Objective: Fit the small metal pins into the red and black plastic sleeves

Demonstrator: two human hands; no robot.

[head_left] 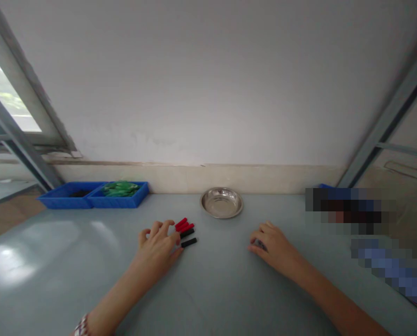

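Short red sticks point(184, 225), which look like pen caps or small tubes, lie side by side on the table. Two short black sticks, the upper one point(187, 233) and the lower one point(189, 242), lie just in front of them. My left hand point(158, 242) is at their left ends with its fingers apart and bent. Its index finger and thumb come close to the black sticks; whether they touch I cannot tell. Over to the right, my right hand point(272, 246) rests low over the table with curled fingers. Something small and greyish shows under its palm, too hidden to name.
Beyond the hands, a round shallow steel dish point(221, 215) stands near the wall. Two blue trays are at the back left: one point(65, 203) with dark items, the other point(115, 201) with green pieces. A blurred-out person is at the right edge, beside a metal frame post point(386, 107).
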